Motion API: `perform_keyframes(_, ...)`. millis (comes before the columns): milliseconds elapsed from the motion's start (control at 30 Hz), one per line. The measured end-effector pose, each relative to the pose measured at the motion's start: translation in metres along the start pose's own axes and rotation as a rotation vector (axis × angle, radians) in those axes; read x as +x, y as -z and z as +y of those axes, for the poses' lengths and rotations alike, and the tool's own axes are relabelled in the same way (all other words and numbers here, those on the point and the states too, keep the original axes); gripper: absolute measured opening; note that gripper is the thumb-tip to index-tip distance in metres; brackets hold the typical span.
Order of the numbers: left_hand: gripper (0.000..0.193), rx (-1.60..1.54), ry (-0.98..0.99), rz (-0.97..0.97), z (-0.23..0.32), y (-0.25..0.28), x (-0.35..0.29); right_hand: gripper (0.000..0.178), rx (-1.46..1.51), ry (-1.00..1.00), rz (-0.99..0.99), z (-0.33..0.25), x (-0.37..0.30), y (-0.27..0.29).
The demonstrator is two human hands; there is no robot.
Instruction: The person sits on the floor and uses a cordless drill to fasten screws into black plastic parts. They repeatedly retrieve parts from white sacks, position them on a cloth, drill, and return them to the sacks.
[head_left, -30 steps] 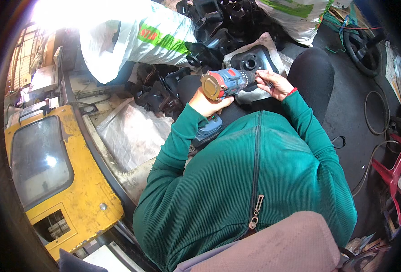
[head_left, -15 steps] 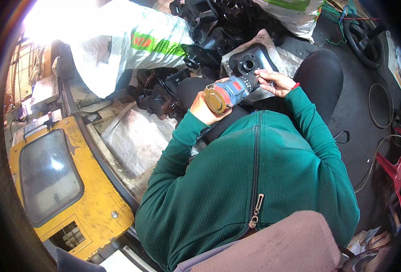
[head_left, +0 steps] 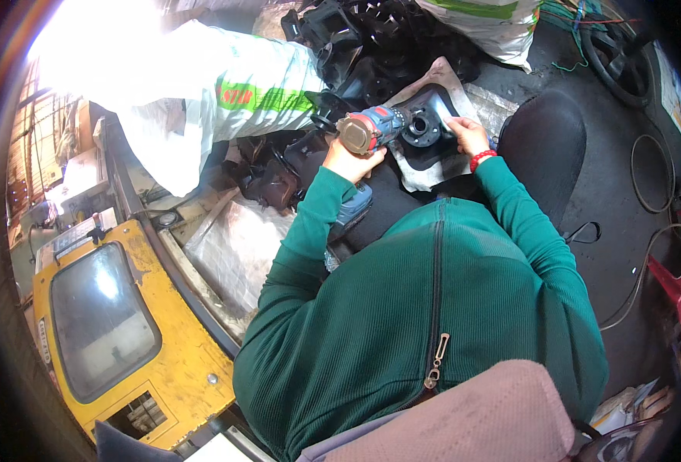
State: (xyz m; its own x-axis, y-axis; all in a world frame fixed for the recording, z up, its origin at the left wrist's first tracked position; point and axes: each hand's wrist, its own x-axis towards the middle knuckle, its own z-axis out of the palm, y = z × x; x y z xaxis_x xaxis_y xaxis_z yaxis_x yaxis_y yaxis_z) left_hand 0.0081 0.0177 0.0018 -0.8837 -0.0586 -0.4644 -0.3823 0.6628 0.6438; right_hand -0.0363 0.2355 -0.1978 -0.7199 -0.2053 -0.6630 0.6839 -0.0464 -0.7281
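My left hand is wrapped round the handle of a blue and red cordless drill. Its chuck points right, at a black moulded part with a round raised hub and a flange. That part lies in front of me on a pale, stained sheet. My right hand pinches the right edge of the black part, thumb and fingers pressed together. Whether a bit in the chuck touches the part, I cannot tell. The drill's battery base shows below my left wrist.
Black moulded parts are heaped beyond my hands. A white and green sack stands at the left, another sack at the far right. Near my left arm are clear plastic sheeting and a yellow machine panel with a window.
The drill has shifted left and up and now points at the black part's hub. My right hand has left the drill's chuck and taken hold of the part's edge.
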Motion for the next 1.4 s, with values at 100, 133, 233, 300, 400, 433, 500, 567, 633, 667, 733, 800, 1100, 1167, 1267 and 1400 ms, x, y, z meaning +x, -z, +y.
perform_keyframes(100, 0.049, 0.088, -0.046, 0.005, -0.005, -0.003, 0.017, 0.041, -0.095, 0.046, 0.007, 0.010, 0.015, -0.008)
perform_keyframes(133, 0.048, 0.121, -0.101, 0.019, -0.015, -0.006, 0.023, 0.042, -0.096, 0.045, -0.008, 0.017, 0.021, -0.009)
perform_keyframes(233, 0.047, 0.156, -0.088, -0.047, -0.014, -0.005, 0.034, 0.041, -0.091, 0.156, -0.065, 0.032, 0.031, -0.011)
perform_keyframes(300, 0.046, 0.157, -0.027, -0.114, -0.006, -0.003, 0.043, 0.040, -0.140, 0.165, -0.045, 0.032, 0.028, -0.010)
perform_keyframes(400, 0.046, 0.363, -0.150, -0.136, 0.001, 0.003, 0.054, 0.035, -0.162, 0.186, -0.023, 0.033, 0.030, -0.016)
perform_keyframes(433, 0.046, 0.473, -0.236, -0.131, 0.005, 0.005, 0.057, 0.033, -0.160, 0.191, -0.015, 0.035, 0.031, -0.018)
perform_keyframes(500, 0.052, 0.408, -0.012, -0.206, 0.011, 0.004, 0.056, 0.034, -0.201, 0.166, -0.037, 0.033, 0.031, -0.017)
perform_keyframes(567, 0.054, 0.458, -0.181, -0.146, 0.010, 0.004, 0.055, 0.035, -0.180, 0.169, -0.048, 0.035, 0.034, -0.019)
perform_keyframes(633, 0.053, 0.447, -0.118, -0.183, 0.017, 0.006, 0.059, 0.034, -0.098, 0.198, -0.039, 0.039, 0.037, -0.021)
perform_keyframes(667, 0.052, 0.429, -0.075, -0.196, 0.022, 0.007, 0.060, 0.032, -0.080, 0.161, -0.047, 0.040, 0.037, -0.020)
perform_keyframes(733, 0.040, 0.398, -0.092, -0.135, 0.023, 0.004, 0.061, 0.032, -0.076, 0.124, -0.086, 0.037, 0.036, -0.019)
perform_keyframes(800, 0.039, 0.453, -0.129, -0.164, 0.026, 0.005, 0.065, 0.030, -0.055, 0.151, -0.092, 0.033, 0.035, -0.019)
perform_keyframes(1100, 0.040, 0.410, -0.168, -0.212, 0.009, 0.000, 0.070, 0.028, -0.060, 0.111, -0.183, 0.025, 0.033, -0.013)
perform_keyframes(1167, 0.041, 0.443, -0.132, -0.227, 0.009, -0.003, 0.071, 0.028, -0.082, 0.116, -0.195, 0.026, 0.031, -0.012)
perform_keyframes(1267, 0.043, 0.439, -0.099, -0.185, 0.009, -0.007, 0.070, 0.029, -0.080, 0.142, -0.216, 0.030, 0.035, -0.011)
perform_keyframes(1400, 0.039, 0.370, 0.186, -0.249, 0.016, -0.003, 0.076, 0.035, -0.209, 0.182, -0.207, 0.028, 0.042, -0.010)
